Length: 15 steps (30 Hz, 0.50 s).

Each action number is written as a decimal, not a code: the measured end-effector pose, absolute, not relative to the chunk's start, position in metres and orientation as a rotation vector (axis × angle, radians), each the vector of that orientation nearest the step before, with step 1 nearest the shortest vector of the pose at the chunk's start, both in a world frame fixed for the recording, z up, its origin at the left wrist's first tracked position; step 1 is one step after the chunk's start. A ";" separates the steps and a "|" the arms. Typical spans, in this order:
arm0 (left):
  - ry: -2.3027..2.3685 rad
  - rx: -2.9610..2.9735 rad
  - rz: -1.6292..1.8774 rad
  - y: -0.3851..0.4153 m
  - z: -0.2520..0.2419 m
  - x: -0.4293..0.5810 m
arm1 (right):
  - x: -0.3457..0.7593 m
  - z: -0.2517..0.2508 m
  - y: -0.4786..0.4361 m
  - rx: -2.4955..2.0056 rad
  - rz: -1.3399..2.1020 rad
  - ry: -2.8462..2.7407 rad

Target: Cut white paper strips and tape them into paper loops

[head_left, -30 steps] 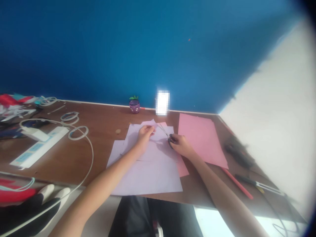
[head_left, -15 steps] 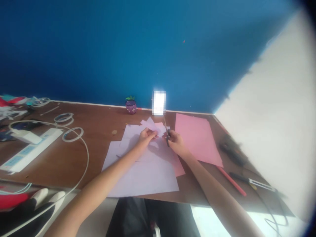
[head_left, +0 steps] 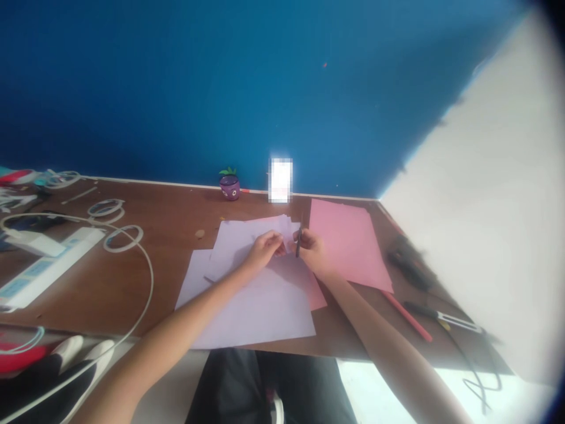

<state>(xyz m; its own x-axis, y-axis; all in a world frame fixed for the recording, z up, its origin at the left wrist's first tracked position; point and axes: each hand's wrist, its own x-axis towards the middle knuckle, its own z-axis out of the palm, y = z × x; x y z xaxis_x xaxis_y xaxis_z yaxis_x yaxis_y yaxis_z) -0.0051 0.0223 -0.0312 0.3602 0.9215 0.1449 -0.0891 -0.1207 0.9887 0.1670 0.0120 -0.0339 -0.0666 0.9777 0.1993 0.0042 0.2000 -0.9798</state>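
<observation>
Over the lilac paper sheets (head_left: 251,318), my left hand (head_left: 265,247) pinches a small lilac paper piece (head_left: 288,237). Close beside it on the right, my right hand (head_left: 311,250) is closed around dark-handled scissors (head_left: 299,242), their blades pointing away from me. The fingers of my right hand are near the piece's right edge; whether they touch it I cannot tell. Under the lilac sheets a pink sheet (head_left: 316,297) sticks out at the right. Further right lies a stack of pink paper (head_left: 348,241).
A purple pot with green leaves (head_left: 229,187) and a bright blurred rectangle (head_left: 281,181) stand by the wall. On the left are a power strip (head_left: 55,262) and looped white cable (head_left: 123,238). On the right lie a red stick (head_left: 408,318), a black-handled cutter (head_left: 441,317) and a dark object (head_left: 410,265).
The paper piece has turned and no longer spreads out left above my left hand. The scissors now show edge-on, more upright. The view has shifted slightly.
</observation>
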 end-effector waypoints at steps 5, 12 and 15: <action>0.849 1.410 1.102 0.026 -0.035 -0.006 | 0.168 -0.032 0.011 -1.044 1.164 -1.386; 0.861 1.290 1.269 0.026 -0.035 -0.005 | 0.167 -0.032 0.010 -1.046 1.226 -1.428; 0.822 1.251 1.315 0.026 -0.035 -0.005 | 0.167 -0.031 0.008 -1.018 1.259 -1.430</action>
<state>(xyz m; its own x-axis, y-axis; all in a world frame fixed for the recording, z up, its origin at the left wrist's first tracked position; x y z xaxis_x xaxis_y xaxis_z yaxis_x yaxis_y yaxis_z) -0.0046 0.0259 -0.0352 0.1462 0.9672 0.2077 -0.2370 -0.1696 0.9566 0.1666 0.0083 -0.0311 -0.2099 0.9700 0.1229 0.0011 0.1259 -0.9920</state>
